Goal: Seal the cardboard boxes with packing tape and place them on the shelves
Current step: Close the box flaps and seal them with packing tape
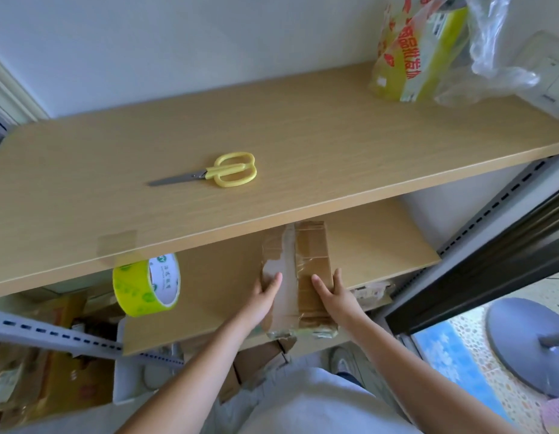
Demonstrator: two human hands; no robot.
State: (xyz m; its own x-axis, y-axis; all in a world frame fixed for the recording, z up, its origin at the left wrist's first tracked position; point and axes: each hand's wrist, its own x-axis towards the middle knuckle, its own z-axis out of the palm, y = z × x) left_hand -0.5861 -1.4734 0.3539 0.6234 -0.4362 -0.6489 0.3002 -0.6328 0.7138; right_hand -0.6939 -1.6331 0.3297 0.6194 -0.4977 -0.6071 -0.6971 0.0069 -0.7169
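The taped cardboard box [298, 277] lies flat on the lower shelf [381, 245], overhanging its front edge, its long axis running front to back towards the wall. It looks light, thin and easily creased, with slick tape on top, so the side edges seem the safest hold. The left hand [265, 296] and right hand [337, 296] press its two sides with straight fingers.

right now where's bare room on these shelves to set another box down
Top shelf: wide bare board left of and behind the scissors, and between them and the plastic bag. Second shelf: open strips either side of the cardboard box. Crowded: the cartons underneath at left, where the tape roll hangs.
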